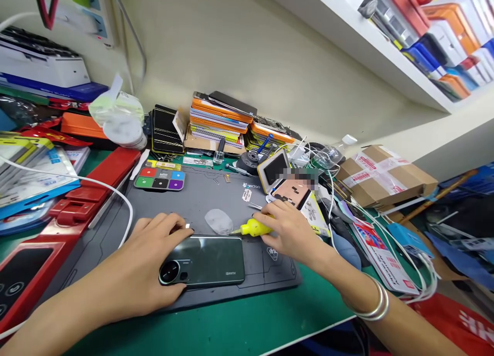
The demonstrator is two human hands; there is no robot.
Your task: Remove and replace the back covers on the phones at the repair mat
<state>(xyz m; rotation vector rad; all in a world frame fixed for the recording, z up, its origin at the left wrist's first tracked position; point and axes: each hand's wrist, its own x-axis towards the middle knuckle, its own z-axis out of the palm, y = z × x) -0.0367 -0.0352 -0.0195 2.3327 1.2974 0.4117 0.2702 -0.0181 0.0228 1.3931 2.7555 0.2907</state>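
Item: dark green glossy-backed smartphone (210, 261), lying back-up w/ round camera module at its left end, on grey silicone work mat (216, 196), near centre of bench. Left hand (154, 253) clasps the camera end, fingers over far edge, thumb at near edge. Right hand (287, 227) is closed round a yellow-handled precision screwdriver (252, 227). Its metal tip points left at the phone's far edge, near the right end; contact can't be confirmed. Assessment: unit prob. light, thin, rigid. Glossy back looks slippery and scratch-prone; camera glass likely fragile. Best hold appears to be the long side edges, not lens or back panel; the mat should give grip underneath. Markings: small pale lettering on phone back, low right, too small to read w/ certainty. Mat prints "WKTOO…", only partly legible, far of the right hand. Brown cardboard box (382, 173), far right, carries red-and-white tape; text illegible.
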